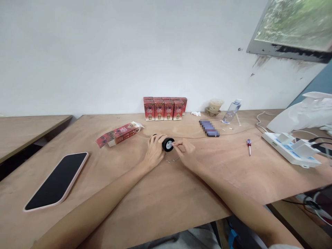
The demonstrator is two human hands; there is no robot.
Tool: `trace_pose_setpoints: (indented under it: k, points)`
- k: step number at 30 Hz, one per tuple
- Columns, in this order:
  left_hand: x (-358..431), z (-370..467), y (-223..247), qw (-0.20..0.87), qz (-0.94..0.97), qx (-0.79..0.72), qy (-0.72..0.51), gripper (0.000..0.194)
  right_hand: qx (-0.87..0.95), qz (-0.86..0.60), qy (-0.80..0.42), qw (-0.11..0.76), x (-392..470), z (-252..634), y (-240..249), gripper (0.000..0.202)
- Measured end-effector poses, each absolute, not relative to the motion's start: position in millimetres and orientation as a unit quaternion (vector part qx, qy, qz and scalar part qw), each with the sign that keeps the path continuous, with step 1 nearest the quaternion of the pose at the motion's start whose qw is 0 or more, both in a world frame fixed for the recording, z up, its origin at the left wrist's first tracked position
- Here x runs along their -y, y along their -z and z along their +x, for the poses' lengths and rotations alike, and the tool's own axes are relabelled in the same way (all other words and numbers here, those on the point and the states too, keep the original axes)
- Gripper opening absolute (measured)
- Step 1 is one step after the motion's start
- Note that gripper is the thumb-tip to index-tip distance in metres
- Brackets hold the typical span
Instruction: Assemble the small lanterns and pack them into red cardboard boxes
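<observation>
Near the middle of the wooden table [181, 193], my left hand [155, 149] is wrapped round a black cylindrical object [164, 144] lying on its side. Its round end, with a pale disc inside a black rim, faces toward me and to the right. My right hand [184, 148] has its thumb and forefinger pinched together at the edge of that disc; whatever is between the fingertips is too small to make out. A thin wire [169, 161] hangs or lies just below the black object.
Red boxes [164, 110] stand by the wall, an opened one [121, 134] lies left. A phone [58, 181] is at front left, another [209, 128] at right. Further right are a cup [215, 105], bottle [231, 111], screwdriver [249, 147] and power strip [290, 150].
</observation>
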State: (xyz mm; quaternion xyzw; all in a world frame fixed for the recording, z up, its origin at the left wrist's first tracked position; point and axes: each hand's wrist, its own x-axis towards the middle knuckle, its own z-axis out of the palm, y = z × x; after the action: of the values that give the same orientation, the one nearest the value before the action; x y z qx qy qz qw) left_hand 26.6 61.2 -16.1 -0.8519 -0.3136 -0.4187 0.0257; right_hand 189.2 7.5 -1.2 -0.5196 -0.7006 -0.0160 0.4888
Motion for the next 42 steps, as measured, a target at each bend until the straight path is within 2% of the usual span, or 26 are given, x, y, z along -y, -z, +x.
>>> trace_pose_setpoints:
  k: [7, 13, 30, 35, 42]
  points:
    - [-56, 24, 9, 0.04, -0.857, 0.314, 0.406, 0.051, 0.697, -0.482, 0.067, 0.527, -5, 188, -1, 0.018]
    - [-54, 24, 8, 0.059, -0.858, 0.328, 0.391, 0.049, 0.71, -0.381, 0.139, 0.575, -7, 188, -1, 0.011]
    - [-52, 23, 6, 0.061, -0.857, 0.314, 0.405, 0.039, 0.71, -0.364, 0.215, 0.564, -8, 186, -1, 0.016]
    - [-52, 23, 6, 0.052, -0.856, 0.325, 0.399, 0.039, 0.713, -0.362, 0.203, 0.565, -7, 185, 0, 0.016]
    - [-51, 23, 6, 0.052, -0.851, 0.337, 0.4, 0.04, 0.69, -0.412, 0.091, 0.588, -1, 184, -9, 0.012]
